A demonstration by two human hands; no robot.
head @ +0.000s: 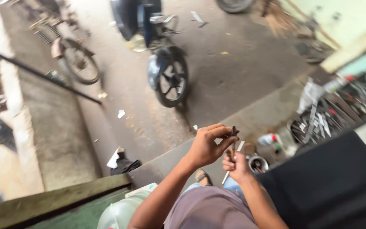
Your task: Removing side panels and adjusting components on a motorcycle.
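Looking down and tilted, the head view takes in a rough grey concrete workshop floor (pixel 242 72), stained and scattered with small scraps of paper and dry leaves. A dark motorcycle with a black spoked front wheel (pixel 170 76) stands near the middle of it, and the rusty rear wheel of a second bike (pixel 79 61) shows further left, beside a long dark metal bar (pixel 47 76). A raised concrete step (pixel 157 167) crosses the lower part of the frame, with a dark rag and a white scrap (pixel 121 162) lying just off its edge. To the right, a heap of grey metal spanners and strips (pixel 339 110) crowds the ground next to a broad black surface (pixel 331 182), so open floor lies mainly between the motorcycle and the step.

Close to the camera, the left hand (pixel 208 146) pinches the upper end of a thin dark metal rod-like tool (pixel 233 142) between thumb and fingertips, while the right hand (pixel 236 165) is closed around its lower part, a pale tip sticking out below the fist. The tool stands nearly upright, above the person's lap, and is too blurred to tell its exact kind. A small round metal tin (pixel 258 163) sits just beside the right hand, on the floor.
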